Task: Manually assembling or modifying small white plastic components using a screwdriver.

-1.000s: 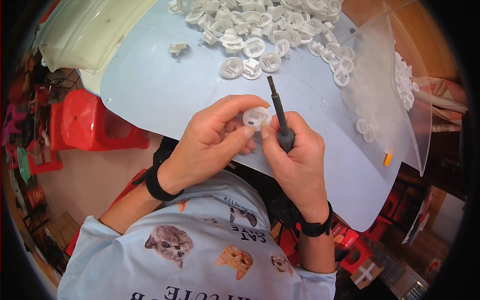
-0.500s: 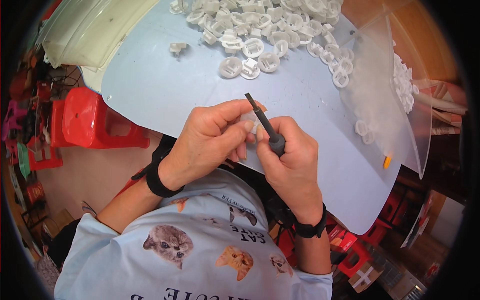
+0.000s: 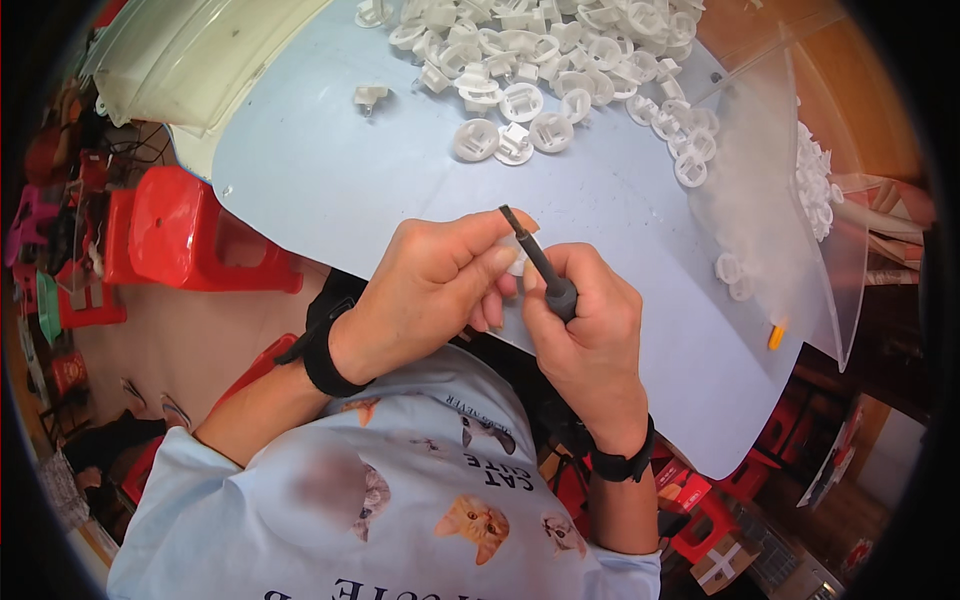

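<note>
Above the near edge of the pale blue table, my left hand point(image 3: 430, 275) is closed, pinching a small white plastic part point(image 3: 517, 262) between thumb and fingers. Most of that part is hidden by the fingers. My right hand point(image 3: 590, 335) is wrapped round the dark handle of a screwdriver point(image 3: 543, 268). Its flat tip points up and to the left, over the left fingertips. The two hands are close together. Beyond them lies a heap of round white plastic parts point(image 3: 540, 50), with one part point(image 3: 369, 96) apart on the left.
On the right a clear plastic sheet or bin wall point(image 3: 760, 170) stands on the table point(image 3: 640, 330), with more white parts point(image 3: 815, 185) behind it. A small orange piece point(image 3: 776, 337) lies near it. Red stools point(image 3: 190, 235) stand at left; a whitish tray point(image 3: 190, 60) is at far left.
The screwdriver has shifted slightly within the right hand's grip, and the right fingertips have drawn a little away from the white part. The whole view has shifted slightly.
</note>
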Demonstrator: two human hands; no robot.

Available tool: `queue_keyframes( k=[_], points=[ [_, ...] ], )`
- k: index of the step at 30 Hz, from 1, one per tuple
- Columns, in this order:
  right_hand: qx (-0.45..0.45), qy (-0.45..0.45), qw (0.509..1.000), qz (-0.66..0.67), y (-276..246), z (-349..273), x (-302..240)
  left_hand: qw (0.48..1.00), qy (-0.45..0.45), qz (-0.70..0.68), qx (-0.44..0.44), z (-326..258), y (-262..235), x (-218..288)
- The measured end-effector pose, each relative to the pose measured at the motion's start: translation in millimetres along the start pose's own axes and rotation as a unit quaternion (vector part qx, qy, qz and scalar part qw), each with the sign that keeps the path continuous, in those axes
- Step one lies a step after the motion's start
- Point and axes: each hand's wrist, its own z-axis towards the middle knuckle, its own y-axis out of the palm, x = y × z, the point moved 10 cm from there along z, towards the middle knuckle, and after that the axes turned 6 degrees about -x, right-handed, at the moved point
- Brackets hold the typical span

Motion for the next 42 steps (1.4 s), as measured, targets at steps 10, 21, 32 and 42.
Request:
queue_keyframes(
  k=[10, 21, 32, 42],
  points=[
    [0.006, -0.027, 0.998, -0.049, 2.6, -3.8, -4.1, 0.999, -0.042, -0.014, 0.006, 4.7, -1.3, -3.9],
    [0.01, -0.047, 0.995, -0.091, 4.0, -9.2, -11.2, 0.998, -0.064, -0.017, -0.004, 3.3, 0.9, -6.4],
    [-0.015, 0.102, 0.994, 0.035, -2.2, -5.6, 21.3, 0.994, -0.052, -0.082, -0.042, 5.7, -0.1, -2.2],
    [-0.013, -0.04, 0.989, -0.141, 0.7, -3.9, -14.9, 0.994, -0.075, -0.078, -0.022, 13.2, 2.4, -2.5]
  ],
)
